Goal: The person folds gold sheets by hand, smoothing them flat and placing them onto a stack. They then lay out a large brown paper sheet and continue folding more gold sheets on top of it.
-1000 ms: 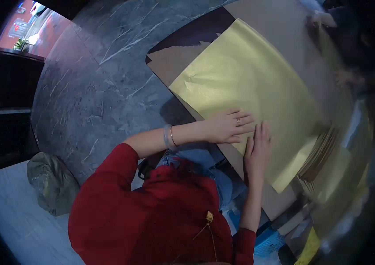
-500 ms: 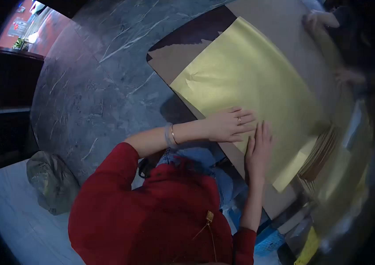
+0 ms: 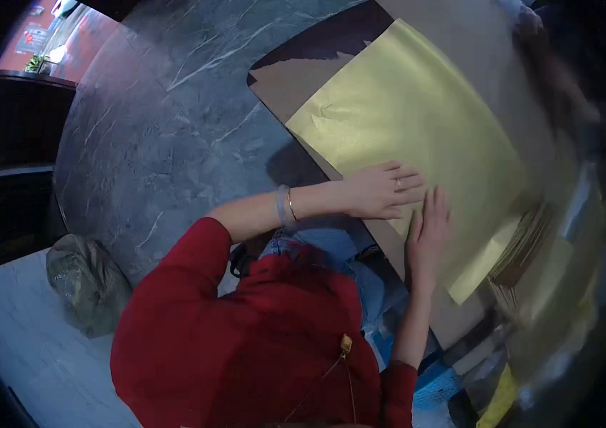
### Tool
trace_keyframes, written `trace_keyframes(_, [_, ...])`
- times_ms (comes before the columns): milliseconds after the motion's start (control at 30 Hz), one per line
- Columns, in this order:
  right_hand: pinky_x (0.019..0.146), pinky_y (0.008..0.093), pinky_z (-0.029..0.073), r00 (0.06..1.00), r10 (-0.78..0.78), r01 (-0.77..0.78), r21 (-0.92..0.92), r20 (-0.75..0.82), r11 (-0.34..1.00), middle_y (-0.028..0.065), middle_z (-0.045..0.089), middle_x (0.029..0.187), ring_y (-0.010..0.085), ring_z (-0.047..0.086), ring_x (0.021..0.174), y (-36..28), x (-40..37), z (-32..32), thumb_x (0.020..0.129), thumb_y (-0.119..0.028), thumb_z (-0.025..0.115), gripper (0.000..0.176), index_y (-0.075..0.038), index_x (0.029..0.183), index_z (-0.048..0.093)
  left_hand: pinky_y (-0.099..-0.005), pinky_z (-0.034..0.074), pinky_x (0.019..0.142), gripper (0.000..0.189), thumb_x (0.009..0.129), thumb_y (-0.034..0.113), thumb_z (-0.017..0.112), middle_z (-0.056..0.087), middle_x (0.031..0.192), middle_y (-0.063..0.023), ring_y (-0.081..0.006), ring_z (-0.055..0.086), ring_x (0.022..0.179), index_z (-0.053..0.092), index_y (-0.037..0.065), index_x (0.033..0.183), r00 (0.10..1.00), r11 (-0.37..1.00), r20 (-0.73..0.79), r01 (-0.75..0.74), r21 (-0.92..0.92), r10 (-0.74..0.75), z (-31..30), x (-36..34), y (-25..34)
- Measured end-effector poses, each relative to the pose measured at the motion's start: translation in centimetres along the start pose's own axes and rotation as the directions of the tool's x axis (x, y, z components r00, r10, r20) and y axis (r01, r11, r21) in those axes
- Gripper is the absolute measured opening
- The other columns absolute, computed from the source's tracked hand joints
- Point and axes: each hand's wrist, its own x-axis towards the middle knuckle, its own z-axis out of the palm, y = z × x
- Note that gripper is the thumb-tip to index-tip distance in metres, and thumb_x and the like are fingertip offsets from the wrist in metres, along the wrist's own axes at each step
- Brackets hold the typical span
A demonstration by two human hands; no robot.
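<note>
A large gold paper sheet [image 3: 403, 114] lies at a slant over brown board, with a small crease near its left corner. My left hand [image 3: 385, 191] rests flat on the sheet's near edge, fingers stretched to the right. Close beside it, my right hand [image 3: 430, 239] also lies flat, fingers pointing away from me. Neither hand grips anything. By the sheet's right corner is a stack of folded brown paper [image 3: 524, 246].
The brown board [image 3: 285, 85] lies on a round grey marbled table [image 3: 167, 135]. A co-worker's hand [image 3: 527, 21] shows at the upper right, blurred. A dark crumpled bag [image 3: 85, 285] sits on a pale surface at the left. Blue mesh [image 3: 435, 385] is below.
My hands stay flat on the gold sheet, and the whole view has shifted slightly. The co-worker's arms at the upper right have moved.
</note>
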Motion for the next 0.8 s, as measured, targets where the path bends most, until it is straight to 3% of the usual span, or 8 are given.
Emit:
trace_keyframes(200, [0.113, 0.0473, 0.017, 0.999, -0.03, 0.03, -0.026, -0.017, 0.999, 0.0118, 0.035, 0.147, 0.0283, 0.03, 0.137, 0.7, -0.1, 0.4, 0.097, -0.021, 0.044, 0.044, -0.005, 0.138, 0.041, -0.0434, 0.021, 0.112, 0.055, 0.093, 0.04, 0.047, 0.032, 0.147, -0.0112, -0.0273, 0.026, 0.138, 0.039, 0.012, 0.139, 0.999, 1.0, 0.039, 0.002, 0.024, -0.003, -0.5, 0.1, 0.2])
trace_keyframes(367, [0.113, 0.0475, 0.017, 0.999, 0.021, -0.022, 0.021, 0.032, 1.0, 0.0122, 0.035, 0.146, 0.0283, 0.03, 0.137, 0.1, 0.1, -0.1, 0.097, -0.02, 0.044, 0.044, -0.005, 0.138, 0.041, -0.0431, 0.023, 0.111, 0.053, 0.092, 0.039, 0.048, 0.034, 0.146, -0.0121, -0.028, 0.029, 0.137, 0.042, 0.011, 0.137, 0.999, 1.0, -0.045, -0.011, -0.001, 0.011, -0.5, 0.0, 0.2])
trace_keyframes(600, [0.112, 0.0481, 0.021, 1.0, 0.001, -0.002, -0.071, -0.016, 0.997, 0.0139, 0.04, 0.142, 0.0295, 0.035, 0.133, -0.9, 0.2, -1.1, 0.095, -0.018, 0.048, 0.04, -0.003, 0.132, 0.045, -0.0431, 0.027, 0.109, 0.051, 0.092, 0.038, 0.05, 0.037, 0.144, -0.0127, -0.0296, 0.032, 0.135, 0.045, 0.009, 0.133, 0.999, 0.999, -0.038, -0.036, -0.03, 0.034, -1.6, 0.2, 0.2])
trace_keyframes(733, [0.099, 0.0443, 0.038, 0.988, -0.067, 0.111, 0.329, -0.142, 0.938, 0.015, 0.051, 0.127, 0.0339, 0.05, 0.114, -1.7, 1.3, -0.8, 0.089, -0.013, 0.055, 0.031, -0.003, 0.119, 0.056, -0.0446, 0.026, 0.11, 0.049, 0.094, 0.039, 0.047, 0.034, 0.146, -0.0128, -0.0306, 0.03, 0.135, 0.045, 0.008, 0.132, 0.999, 0.998, 0.036, 0.027, -0.06, -0.025, -1.5, 0.2, 0.2])
trace_keyframes(800, [0.096, 0.0436, 0.039, 0.985, -0.004, 0.052, 0.275, -0.173, 0.96, 0.0144, 0.053, 0.124, 0.034, 0.052, 0.11, -0.7, 2.2, -0.5, 0.089, -0.013, 0.056, 0.028, -0.004, 0.115, 0.058, -0.0439, 0.029, 0.108, 0.051, 0.089, 0.038, 0.052, 0.04, 0.141, -0.0151, -0.0304, 0.035, 0.132, 0.047, 0.007, 0.13, 0.999, 0.999, -0.015, -0.046, -0.009, 0.046, -1.7, 0.3, 0.4])
